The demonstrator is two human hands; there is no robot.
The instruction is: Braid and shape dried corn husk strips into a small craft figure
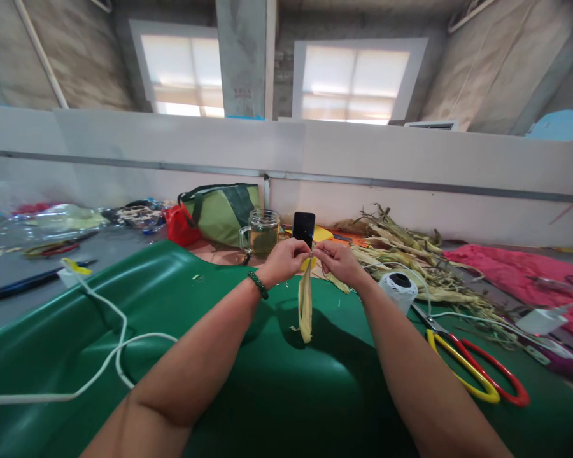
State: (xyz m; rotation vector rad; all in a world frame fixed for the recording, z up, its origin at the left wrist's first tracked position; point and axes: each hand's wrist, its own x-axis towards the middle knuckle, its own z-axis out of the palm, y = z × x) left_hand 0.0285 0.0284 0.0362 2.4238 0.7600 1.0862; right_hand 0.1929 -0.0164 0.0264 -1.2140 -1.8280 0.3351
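Observation:
My left hand (pixel 286 259) and my right hand (pixel 338 259) are raised close together above the green mat (pixel 267 394). Both are closed in a pinch at the upper end of a pale dried corn husk (pixel 305 305), which hangs down between them. The fingertips nearly meet, and any thread or finer piece there is too small to make out. A dark phone (pixel 304 228) stands upright just behind the hands. To the right of my right hand is a spool of white thread (pixel 399 289).
Scissors (pixel 463 362) with yellow and red handles lie right of my right forearm. A heap of dried husks (pixel 405 251) spreads behind. A glass mug (pixel 263 234) and a green bag (pixel 224 213) stand at the back. A white cable (pixel 119 318) crosses the mat's left side.

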